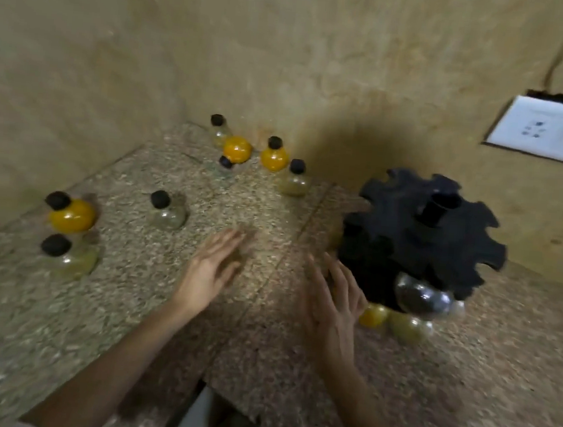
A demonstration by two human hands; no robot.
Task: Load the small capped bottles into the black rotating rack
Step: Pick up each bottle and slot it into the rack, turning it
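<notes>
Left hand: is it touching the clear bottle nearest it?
Apart. The head view shows bare counter between the left hand and the clear bottle.

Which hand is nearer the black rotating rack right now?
Right. The right hand is just beside the black rotating rack, at its near-left side; the left hand is farther left over the counter, clearly apart from it.

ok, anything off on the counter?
One orange bottle in the back group seems tipped. Its cap sits below the body, towards the camera, while the other bottles stand cap-up. Blur makes this uncertain. No spill visible.
</notes>
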